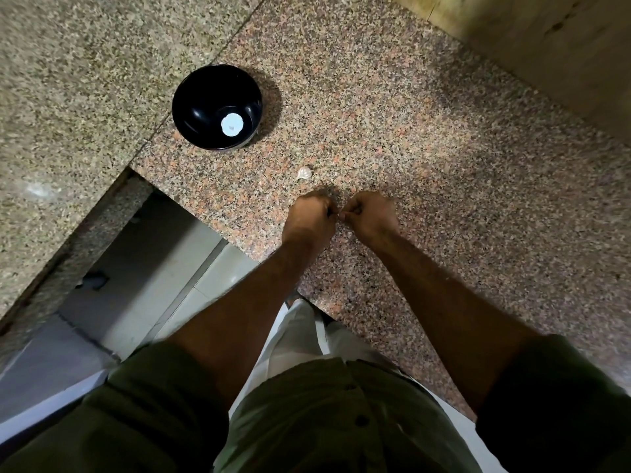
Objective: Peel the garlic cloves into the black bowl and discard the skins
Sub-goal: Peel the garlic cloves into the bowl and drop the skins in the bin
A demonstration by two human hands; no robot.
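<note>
My left hand (312,216) and my right hand (368,215) are held close together over the speckled granite counter (426,158), fingers curled. Between their fingertips they pinch a small pale garlic clove (339,215), mostly hidden by the fingers. Just beyond my hands a loose pale garlic piece (304,173) lies on the counter. The black bowl (191,97) stands farther off to the left, with a bright white round patch (232,124) low inside it; I cannot tell what that patch is.
The counter's near edge runs diagonally under my forearms, with a drop to a tiled floor (143,278) at the left. A second, greyer granite slab (68,80) joins at the left. A beige wall (563,46) rises at the far right.
</note>
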